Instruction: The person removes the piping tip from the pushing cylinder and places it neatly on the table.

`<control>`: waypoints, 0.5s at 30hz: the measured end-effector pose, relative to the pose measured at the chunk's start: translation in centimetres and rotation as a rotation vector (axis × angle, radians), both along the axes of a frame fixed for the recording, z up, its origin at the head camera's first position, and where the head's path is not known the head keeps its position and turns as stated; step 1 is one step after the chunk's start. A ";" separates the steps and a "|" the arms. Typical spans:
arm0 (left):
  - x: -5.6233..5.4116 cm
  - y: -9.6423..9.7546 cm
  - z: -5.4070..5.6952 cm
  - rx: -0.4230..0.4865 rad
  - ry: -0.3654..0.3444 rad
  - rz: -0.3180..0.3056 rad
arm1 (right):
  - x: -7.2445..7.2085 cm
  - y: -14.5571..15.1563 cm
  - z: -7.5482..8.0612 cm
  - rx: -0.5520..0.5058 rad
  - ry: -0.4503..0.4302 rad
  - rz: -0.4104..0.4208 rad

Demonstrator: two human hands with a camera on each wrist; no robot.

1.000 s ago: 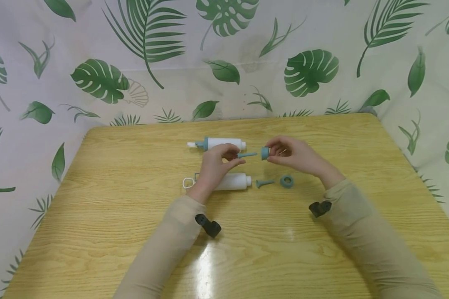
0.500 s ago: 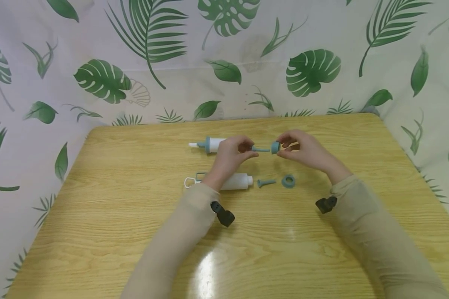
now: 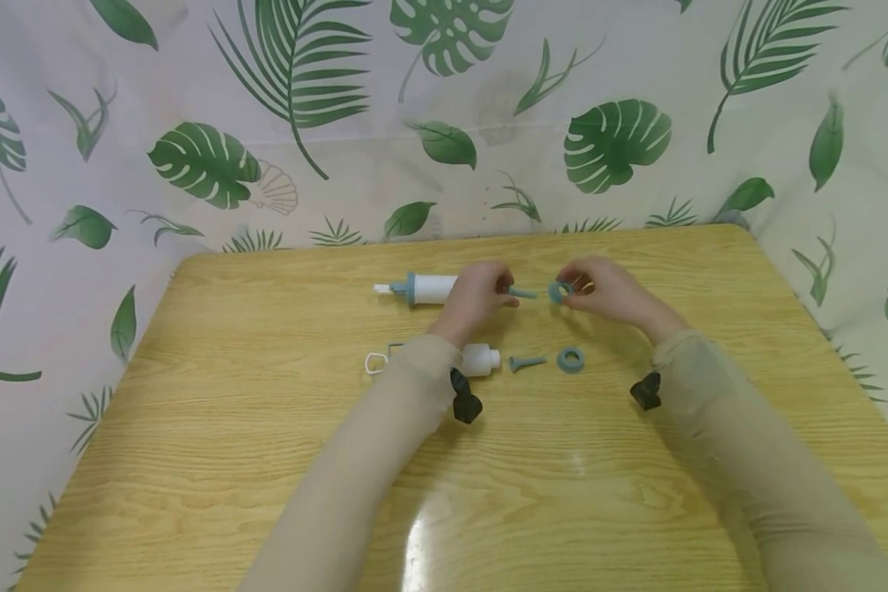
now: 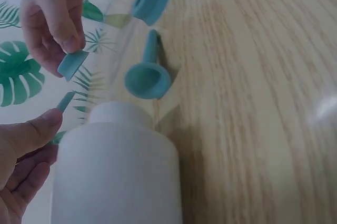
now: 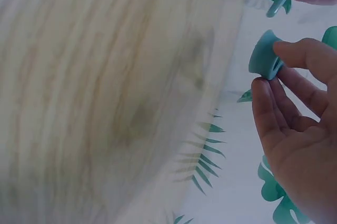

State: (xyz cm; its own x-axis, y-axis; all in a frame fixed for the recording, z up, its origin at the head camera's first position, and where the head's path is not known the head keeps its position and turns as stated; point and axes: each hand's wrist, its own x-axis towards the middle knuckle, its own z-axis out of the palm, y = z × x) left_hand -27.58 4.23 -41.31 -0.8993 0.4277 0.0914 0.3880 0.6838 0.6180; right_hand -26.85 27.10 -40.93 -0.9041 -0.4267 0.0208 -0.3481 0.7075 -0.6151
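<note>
My left hand (image 3: 476, 298) pinches a slim blue-green nozzle (image 3: 524, 293), its thin end pointing right. Facing it, the right hand (image 3: 612, 294) holds a blue-green ring cap (image 5: 262, 55) by its rim between thumb and fingers. A small gap separates the nozzle tip from the ring in the head view. Just left of my left hand lies a white syringe-like barrel (image 3: 433, 289) with a blue-green collar, its right end hidden by that hand. Nearer me, a second white barrel (image 3: 478, 360) is partly covered by the left sleeve; its mouth shows in the left wrist view.
Right of the nearer barrel, a loose nozzle (image 3: 527, 363) with a flared base and another ring cap (image 3: 571, 359) lie on the wooden table (image 3: 562, 510). A white handle loop (image 3: 375, 363) sticks out at the nearer barrel's left. Behind the table hangs a leaf-patterned cloth (image 3: 503, 164).
Both hands have shifted right and slightly away from me with the nozzle and ring cap. The ring cap has turned so its hole shows. The left sleeve now covers more of the nearer barrel.
</note>
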 end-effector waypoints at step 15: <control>-0.5 1.9 -0.9 -0.435 0.271 -0.011 | -0.4 -0.3 -1.0 0.102 -0.069 0.016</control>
